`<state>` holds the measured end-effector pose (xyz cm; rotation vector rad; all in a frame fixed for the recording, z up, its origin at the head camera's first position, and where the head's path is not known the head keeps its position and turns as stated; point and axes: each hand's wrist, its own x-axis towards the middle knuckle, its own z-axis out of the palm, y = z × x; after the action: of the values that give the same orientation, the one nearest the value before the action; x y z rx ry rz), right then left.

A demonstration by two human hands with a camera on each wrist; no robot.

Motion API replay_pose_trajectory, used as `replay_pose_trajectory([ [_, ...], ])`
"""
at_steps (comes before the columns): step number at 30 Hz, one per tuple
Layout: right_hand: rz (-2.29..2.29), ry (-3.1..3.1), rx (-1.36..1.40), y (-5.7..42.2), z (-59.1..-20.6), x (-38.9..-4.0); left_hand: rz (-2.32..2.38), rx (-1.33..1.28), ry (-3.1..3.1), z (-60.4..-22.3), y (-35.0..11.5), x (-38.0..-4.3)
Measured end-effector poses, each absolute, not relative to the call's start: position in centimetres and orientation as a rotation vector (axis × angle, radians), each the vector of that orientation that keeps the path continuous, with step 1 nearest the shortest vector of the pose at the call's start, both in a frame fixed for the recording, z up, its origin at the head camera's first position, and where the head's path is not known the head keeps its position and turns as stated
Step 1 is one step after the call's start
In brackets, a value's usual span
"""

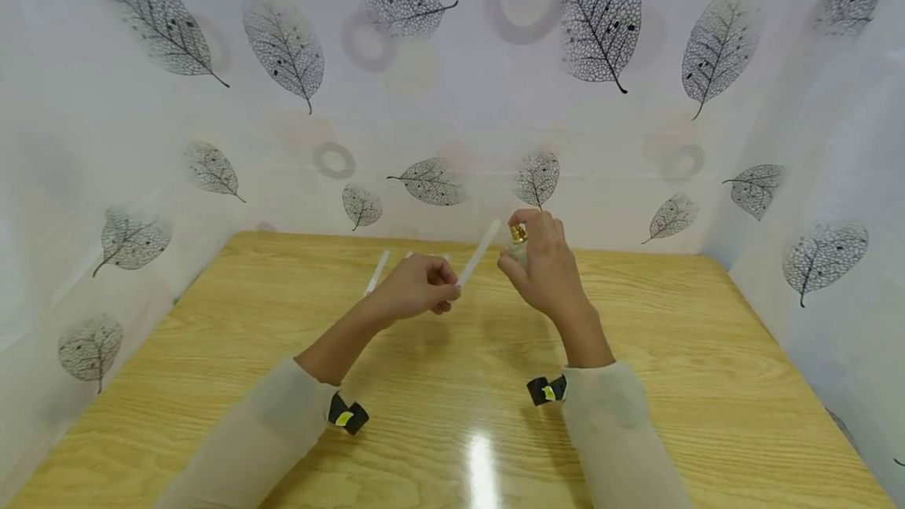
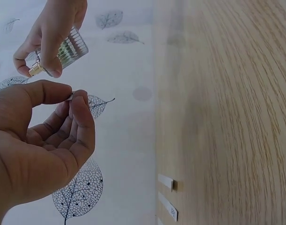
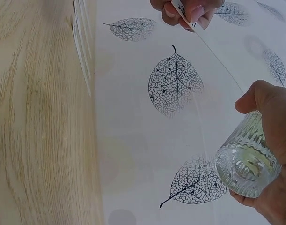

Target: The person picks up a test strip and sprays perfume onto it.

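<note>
Between thumb and fingertips, my left hand [image 1: 417, 287] pinches one end of a white paper test strip [image 1: 481, 251], which slants up to the right. My right hand [image 1: 547, 265] holds a ribbed glass perfume bottle [image 3: 248, 161] with pale liquid inside. Its gold spray neck [image 1: 518, 233] lies just right of the strip's upper end, with the index finger on top. In the left wrist view, the bottle tilts with the gold end toward my left hand [image 2: 49, 136]. Dark print marks the pinched end of the strip in the right wrist view. Both hands are above the table.
Several more white strips [image 1: 378, 272] lie near the table's back edge, partly hidden behind my left hand. The wooden table [image 1: 438, 407] meets a pale leaf-printed backdrop [image 1: 467, 116] at the back and sides. Small black devices [image 1: 348, 415] sit at both wrists.
</note>
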<state>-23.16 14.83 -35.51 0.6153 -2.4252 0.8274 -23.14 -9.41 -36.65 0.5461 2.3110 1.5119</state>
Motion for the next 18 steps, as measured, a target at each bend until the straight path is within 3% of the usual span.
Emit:
replay_pose_trajectory([
  [18, 0.799, -2.385, 0.599, 14.82, -35.55, -23.11, 1.567, 0.583, 2.262, -36.68, -8.92, -22.59],
])
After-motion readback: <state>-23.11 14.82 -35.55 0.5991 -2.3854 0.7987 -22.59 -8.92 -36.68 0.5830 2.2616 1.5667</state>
